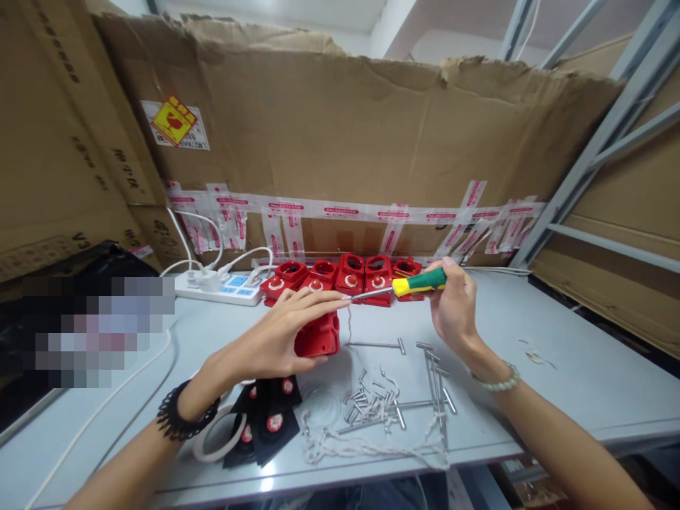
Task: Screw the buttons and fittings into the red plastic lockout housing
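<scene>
My left hand [287,329] is closed around a hollow red housing [320,336], its open side facing me. In my right hand [455,304] is a screwdriver [419,282] with a green and yellow handle. Its shaft points left, and the tip meets the area by my left fingertips at the top of the housing. A white string hangs down there to a T-shaped metal rod [376,345] on the table. Below lie a loose pile of screws [364,404] and several more T-shaped rods [438,397] with white strings.
Several red housings [351,280] stand in a row at the back. A white power strip [226,287] with plugs is at back left. Black pouches [274,423] and a white ring [205,445] lie near the front edge. Cardboard [361,134] walls the back; a metal frame [574,177] rises right.
</scene>
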A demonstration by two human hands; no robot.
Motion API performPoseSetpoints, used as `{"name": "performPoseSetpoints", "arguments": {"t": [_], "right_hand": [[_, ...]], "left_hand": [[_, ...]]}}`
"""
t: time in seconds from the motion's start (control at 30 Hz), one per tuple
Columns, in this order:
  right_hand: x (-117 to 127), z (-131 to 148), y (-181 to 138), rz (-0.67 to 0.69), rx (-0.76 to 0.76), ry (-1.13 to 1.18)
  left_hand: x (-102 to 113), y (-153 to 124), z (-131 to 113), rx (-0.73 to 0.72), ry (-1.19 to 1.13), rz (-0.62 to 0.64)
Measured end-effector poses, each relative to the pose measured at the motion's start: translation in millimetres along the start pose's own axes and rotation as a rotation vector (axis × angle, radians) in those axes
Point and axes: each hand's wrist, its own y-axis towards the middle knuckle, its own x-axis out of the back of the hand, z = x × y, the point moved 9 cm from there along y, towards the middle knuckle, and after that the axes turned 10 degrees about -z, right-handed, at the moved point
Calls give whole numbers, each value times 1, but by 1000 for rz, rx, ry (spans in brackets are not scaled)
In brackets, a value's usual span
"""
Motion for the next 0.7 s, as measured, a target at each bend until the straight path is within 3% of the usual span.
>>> {"name": "performPoseSetpoints", "arguments": {"t": [0.7], "right_hand": [[5,9,4,-42,-3,40]], "left_hand": [[3,0,1,-3,23,-14]]}}
